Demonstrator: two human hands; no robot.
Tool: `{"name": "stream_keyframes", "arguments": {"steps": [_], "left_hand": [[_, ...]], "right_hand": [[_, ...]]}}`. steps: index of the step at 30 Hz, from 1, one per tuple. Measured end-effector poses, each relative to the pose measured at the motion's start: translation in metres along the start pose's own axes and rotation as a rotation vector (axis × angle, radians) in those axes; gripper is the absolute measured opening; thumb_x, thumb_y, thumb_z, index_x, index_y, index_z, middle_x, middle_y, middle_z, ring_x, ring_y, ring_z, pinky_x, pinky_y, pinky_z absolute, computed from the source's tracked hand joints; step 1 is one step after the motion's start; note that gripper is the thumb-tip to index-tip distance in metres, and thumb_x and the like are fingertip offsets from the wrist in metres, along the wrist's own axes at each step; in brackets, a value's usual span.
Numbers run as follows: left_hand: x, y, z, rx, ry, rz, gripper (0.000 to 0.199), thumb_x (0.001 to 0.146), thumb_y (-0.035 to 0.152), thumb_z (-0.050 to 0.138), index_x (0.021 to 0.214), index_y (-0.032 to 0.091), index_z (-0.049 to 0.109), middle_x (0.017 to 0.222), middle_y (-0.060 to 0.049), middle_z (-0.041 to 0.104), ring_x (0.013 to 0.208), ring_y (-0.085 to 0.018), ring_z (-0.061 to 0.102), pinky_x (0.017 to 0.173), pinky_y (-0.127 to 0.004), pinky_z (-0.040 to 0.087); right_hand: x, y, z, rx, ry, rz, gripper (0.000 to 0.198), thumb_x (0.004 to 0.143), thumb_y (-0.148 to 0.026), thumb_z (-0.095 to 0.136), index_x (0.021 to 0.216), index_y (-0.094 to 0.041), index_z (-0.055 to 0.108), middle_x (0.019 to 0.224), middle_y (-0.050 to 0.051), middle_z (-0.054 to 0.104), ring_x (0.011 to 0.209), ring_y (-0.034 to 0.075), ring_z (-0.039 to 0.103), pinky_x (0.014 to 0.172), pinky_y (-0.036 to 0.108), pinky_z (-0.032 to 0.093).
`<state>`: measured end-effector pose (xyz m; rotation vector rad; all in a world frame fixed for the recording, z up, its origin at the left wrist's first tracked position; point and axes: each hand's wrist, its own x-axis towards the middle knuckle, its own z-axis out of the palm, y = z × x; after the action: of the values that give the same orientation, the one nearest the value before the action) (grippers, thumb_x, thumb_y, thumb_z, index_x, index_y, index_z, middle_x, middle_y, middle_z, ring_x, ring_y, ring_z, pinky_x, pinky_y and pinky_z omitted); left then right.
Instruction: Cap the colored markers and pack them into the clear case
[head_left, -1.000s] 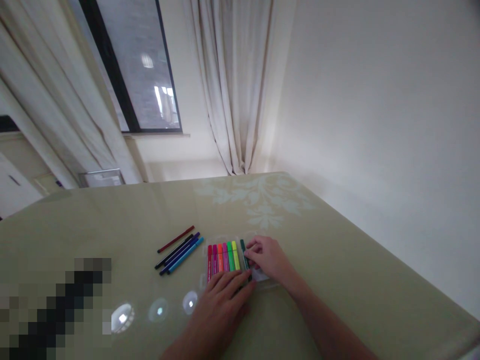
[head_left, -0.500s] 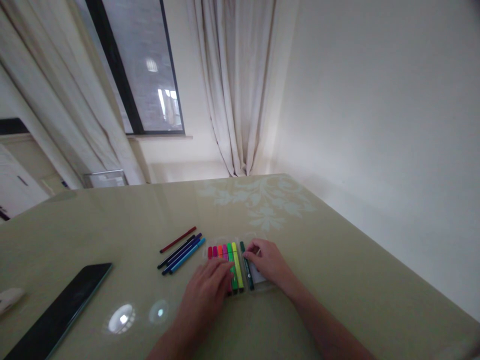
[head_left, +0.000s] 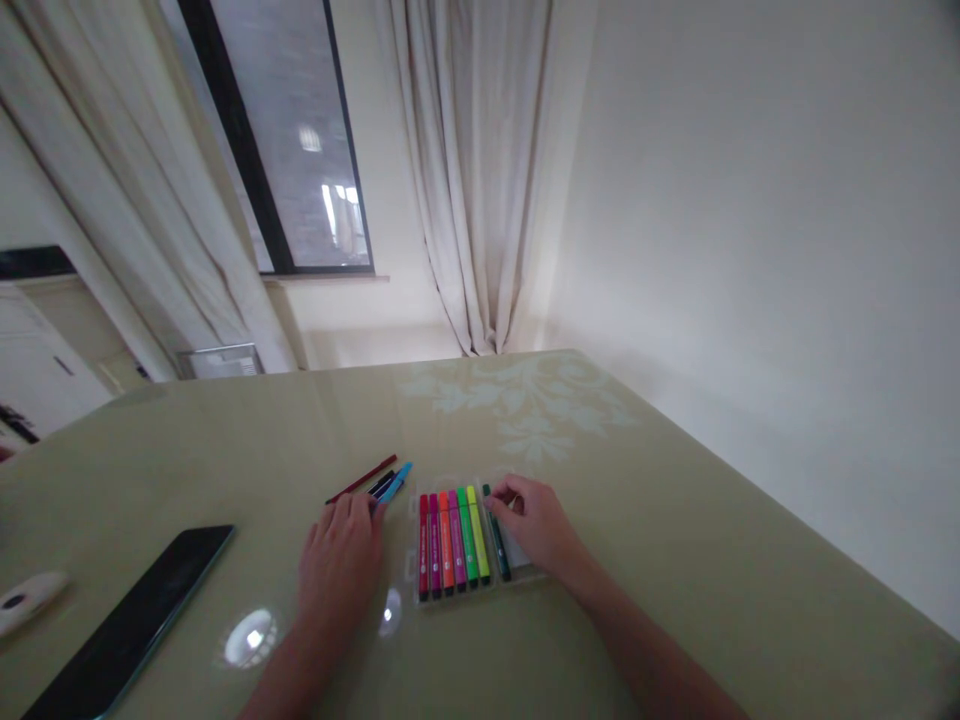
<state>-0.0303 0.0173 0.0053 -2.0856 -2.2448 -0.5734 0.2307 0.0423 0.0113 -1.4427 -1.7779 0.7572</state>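
A clear plastic marker case (head_left: 412, 570) lies open on the table. Its left half holds a row of several markers from red (head_left: 424, 548) through orange and green to yellow (head_left: 478, 536). At the start of the right half lies a dark green marker (head_left: 498, 545), its upper part pinched by the thumb and forefinger of my right hand (head_left: 536, 522). My left hand (head_left: 343, 550) is over the loose markers left of the case, its fingers closed at a light blue marker (head_left: 394, 483). The lower end of that marker is hidden. Beside it are a dark marker (head_left: 381, 483) and a dark red one (head_left: 364, 478).
On the left, a black tablet-like device (head_left: 135, 620) lies flat, with a white object (head_left: 30, 602), perhaps a mouse, beyond it. The glossy table (head_left: 247, 430) meets a white wall (head_left: 750, 250) along its right edge. Curtains (head_left: 480, 180) and a window stand behind.
My left hand has moved left from the case to the loose markers, uncovering the row. The light blue marker has turned steeper under it. My right hand stays at the dark green marker.
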Motion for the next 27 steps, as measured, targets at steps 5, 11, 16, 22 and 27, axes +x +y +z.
{"name": "stream_keyframes", "arguments": {"steps": [5,11,16,22,27], "left_hand": [[-0.015,0.03,0.009,-0.642,-0.138,0.016,0.044,0.103,0.053,0.029,0.094,0.023,0.06,0.076,-0.001,0.066,0.069,-0.021,0.062,0.066,-0.031,0.046],[-0.038,0.058,0.01,-0.831,-0.24,0.115,0.042,0.103,0.055,0.038,0.101,0.023,0.065,0.077,-0.001,0.07,0.066,-0.019,0.063,0.063,-0.028,0.048],[-0.043,0.056,0.014,-0.689,-0.143,0.286,0.035,0.106,0.044,0.04,0.121,0.023,0.065,0.109,-0.008,0.075,0.095,-0.022,0.07,0.084,-0.033,0.056],[-0.051,0.056,0.028,-0.293,-0.054,0.75,0.049,0.102,0.024,0.051,0.15,0.029,0.046,0.148,-0.004,0.059,0.131,-0.024,0.058,0.11,-0.042,0.049],[-0.051,0.056,0.029,-0.108,-0.101,0.878,0.063,0.1,0.019,0.052,0.158,0.035,0.033,0.158,0.003,0.049,0.135,-0.023,0.053,0.11,-0.043,0.048]], "right_hand": [[-0.005,-0.005,0.009,0.217,-0.117,-0.056,0.018,0.092,-0.033,0.066,0.088,-0.019,0.076,0.08,0.002,0.073,0.073,0.016,0.062,0.066,0.026,0.044],[-0.008,-0.01,0.015,0.49,-0.242,-0.043,0.026,0.091,-0.045,0.069,0.093,-0.02,0.074,0.075,0.0,0.067,0.068,0.014,0.06,0.063,0.025,0.044],[-0.001,-0.008,0.006,0.694,-0.199,0.069,0.034,0.086,-0.052,0.068,0.09,-0.019,0.065,0.078,0.0,0.066,0.065,0.014,0.064,0.053,0.022,0.042],[0.013,0.018,-0.021,0.427,-0.118,0.162,0.028,0.085,-0.045,0.063,0.089,-0.017,0.067,0.065,-0.002,0.062,0.055,0.012,0.06,0.048,0.021,0.042],[0.006,0.02,-0.018,0.172,-0.197,0.195,0.016,0.087,-0.024,0.06,0.097,-0.016,0.07,0.064,-0.001,0.067,0.056,0.015,0.065,0.054,0.024,0.049]]}}
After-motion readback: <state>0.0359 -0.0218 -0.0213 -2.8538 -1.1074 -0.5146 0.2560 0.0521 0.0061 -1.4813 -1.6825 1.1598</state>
